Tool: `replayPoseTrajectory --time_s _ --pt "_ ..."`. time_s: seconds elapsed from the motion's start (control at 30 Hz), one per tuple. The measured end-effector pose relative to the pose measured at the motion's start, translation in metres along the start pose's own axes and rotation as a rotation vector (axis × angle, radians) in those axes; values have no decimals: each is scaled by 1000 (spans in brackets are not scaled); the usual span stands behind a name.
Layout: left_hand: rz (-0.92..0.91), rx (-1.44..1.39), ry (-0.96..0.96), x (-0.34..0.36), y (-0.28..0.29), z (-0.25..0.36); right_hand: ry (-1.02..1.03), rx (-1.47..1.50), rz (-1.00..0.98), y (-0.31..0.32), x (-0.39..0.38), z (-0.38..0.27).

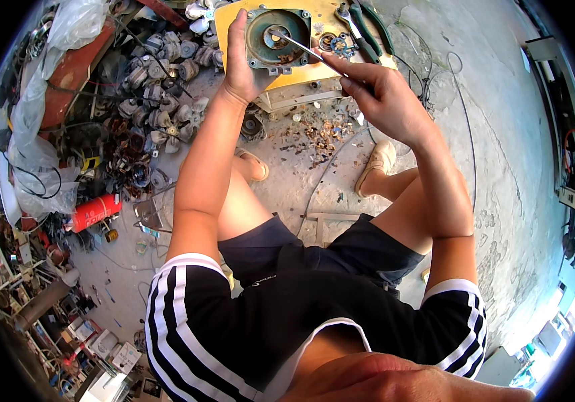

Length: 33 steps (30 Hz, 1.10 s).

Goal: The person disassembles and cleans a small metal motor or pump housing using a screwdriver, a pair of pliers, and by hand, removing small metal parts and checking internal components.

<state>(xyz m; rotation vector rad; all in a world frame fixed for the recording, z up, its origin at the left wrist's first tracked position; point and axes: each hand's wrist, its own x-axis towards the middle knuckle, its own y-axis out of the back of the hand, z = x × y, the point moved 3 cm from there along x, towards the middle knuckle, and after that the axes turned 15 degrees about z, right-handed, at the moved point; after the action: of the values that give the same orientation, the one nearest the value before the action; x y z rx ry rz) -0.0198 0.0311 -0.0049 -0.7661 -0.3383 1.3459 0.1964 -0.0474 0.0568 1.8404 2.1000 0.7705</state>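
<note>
A square, dark metal motor end cover (258,55) with a round recess rests on the yellow stool top (228,15). My left hand (239,63) grips its left edge, the visible finger stretched along the side and the others hidden beneath or behind it. My right hand (382,94) is closed around a screwdriver (303,49), whose handle is mostly hidden in the palm. The screwdriver slants up to the left, its tip at the hub in the middle of the cover. Just right of the cover lies a small round part with blue bits (336,44).
Green-handled pliers (376,30) and a ratchet-like tool (351,21) lie at the stool's right. A heap of used motors (167,74) fills the floor on the left, near a red cylinder (95,212). Small debris (328,137) and cables (462,100) lie on the concrete.
</note>
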Motion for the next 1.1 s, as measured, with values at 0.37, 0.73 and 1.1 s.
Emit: replayPoseTrajectory --time_s 0.37,0.73,1.1 --pt "-283 368 130 -25 -16 5 452 -509 47 16 -4 -12" --pt "36 450 -135 -1 1 5 447 -709 254 10 -1 -9" --pt "101 486 -315 -3 -3 7 388 -684 282 -8 -5 -6"
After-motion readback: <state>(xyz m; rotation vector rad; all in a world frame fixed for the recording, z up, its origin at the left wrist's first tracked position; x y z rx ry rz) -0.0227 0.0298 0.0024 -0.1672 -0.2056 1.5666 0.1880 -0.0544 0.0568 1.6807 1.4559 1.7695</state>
